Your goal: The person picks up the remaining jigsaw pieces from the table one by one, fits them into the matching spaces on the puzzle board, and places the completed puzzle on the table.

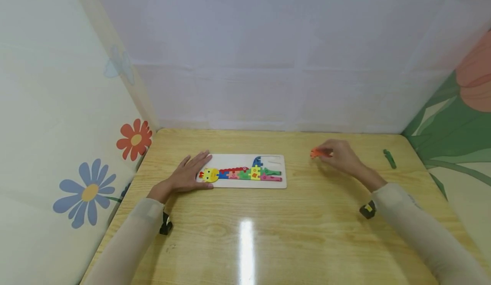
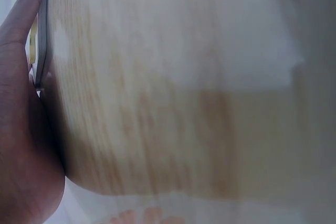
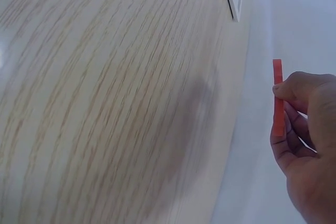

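Note:
A white puzzle board (image 1: 238, 184) lies on the table, its giraffe picture made of colourful interlocking pieces, with a yellow head (image 1: 210, 175) at the left end. Bare slots show at the upper right of the picture. My left hand (image 1: 190, 174) rests with spread fingers over the board's left end. Right of the board, my right hand (image 1: 339, 155) pinches an orange puzzle piece (image 3: 278, 114) between thumb and fingers, held above the table. In the right wrist view the piece appears edge-on, as a thin strip.
A green puzzle piece (image 1: 389, 158) lies near the right edge of the wooden table (image 1: 307, 234). A pale cloth wall (image 1: 284, 63) stands along the table's back edge, and flower-printed panels flank both sides.

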{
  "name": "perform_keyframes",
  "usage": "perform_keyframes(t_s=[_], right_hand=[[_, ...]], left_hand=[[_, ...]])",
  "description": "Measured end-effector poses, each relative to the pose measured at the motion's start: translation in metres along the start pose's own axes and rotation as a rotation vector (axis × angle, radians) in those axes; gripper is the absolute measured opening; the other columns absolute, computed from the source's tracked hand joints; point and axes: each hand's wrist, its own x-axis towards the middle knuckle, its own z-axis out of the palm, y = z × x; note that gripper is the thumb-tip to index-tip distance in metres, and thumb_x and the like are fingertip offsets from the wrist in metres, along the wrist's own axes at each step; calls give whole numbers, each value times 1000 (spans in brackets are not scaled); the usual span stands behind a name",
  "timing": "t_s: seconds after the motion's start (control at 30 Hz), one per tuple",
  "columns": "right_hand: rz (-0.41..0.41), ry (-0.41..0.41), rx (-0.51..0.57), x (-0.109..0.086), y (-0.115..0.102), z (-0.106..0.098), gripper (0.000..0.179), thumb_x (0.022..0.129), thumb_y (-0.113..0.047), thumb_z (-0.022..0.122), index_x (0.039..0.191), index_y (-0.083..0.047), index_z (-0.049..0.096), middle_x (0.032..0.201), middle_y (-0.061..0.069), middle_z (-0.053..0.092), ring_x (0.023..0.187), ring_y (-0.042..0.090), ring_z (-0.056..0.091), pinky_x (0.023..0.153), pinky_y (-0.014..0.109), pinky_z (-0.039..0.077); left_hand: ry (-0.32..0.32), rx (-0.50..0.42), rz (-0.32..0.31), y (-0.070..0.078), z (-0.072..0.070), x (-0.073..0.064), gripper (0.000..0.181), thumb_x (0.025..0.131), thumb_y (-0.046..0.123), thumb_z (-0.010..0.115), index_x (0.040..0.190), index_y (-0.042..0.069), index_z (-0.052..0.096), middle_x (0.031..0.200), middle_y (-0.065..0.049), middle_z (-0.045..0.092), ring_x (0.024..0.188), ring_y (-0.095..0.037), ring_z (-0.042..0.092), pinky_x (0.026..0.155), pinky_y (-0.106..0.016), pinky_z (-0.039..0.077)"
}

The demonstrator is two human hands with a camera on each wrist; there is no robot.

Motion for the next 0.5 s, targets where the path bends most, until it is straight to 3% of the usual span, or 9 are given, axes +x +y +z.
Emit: perform_keyframes(t_s=[0.5], right_hand=[[-15, -9, 12, 8, -14, 7, 21, 86, 9, 80, 106, 6, 79, 99, 20, 78, 84, 32, 76, 74, 43, 65]], left_hand=[[33, -6, 26, -8, 6, 2, 116, 86, 75, 71, 171, 14, 20, 178, -10, 14, 164, -33, 11, 127, -65, 2]])
